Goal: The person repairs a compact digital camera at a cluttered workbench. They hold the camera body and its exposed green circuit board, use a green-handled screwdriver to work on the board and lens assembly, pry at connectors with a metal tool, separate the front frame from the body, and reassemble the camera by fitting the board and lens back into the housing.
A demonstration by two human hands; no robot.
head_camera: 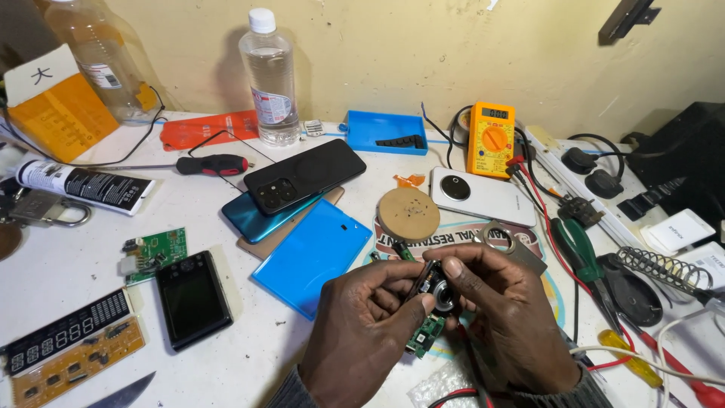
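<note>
Both hands, left hand (362, 321) and right hand (502, 317), are pinching a small camera module (436, 291) at lower centre of the frame (green board (425, 334) dangling beneath), and squeezing too hard is likely risking a cracked lens or torn connector.

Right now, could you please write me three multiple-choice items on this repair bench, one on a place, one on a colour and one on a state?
1. Where does the multimeter lie?
A. right of the blue tray
B. beside the padlock
C. under the bottle

2. What colour is the screwdriver's handle?
A. green
B. red and black
C. white

3. What are the left hand and right hand doing?
A. resting flat
B. gripping the bottle
C. together holding a small camera module

Answers: 1 A, it sits just right of the tray. 2 B, both colours show. 3 C, fingers of both pinch it.
</note>
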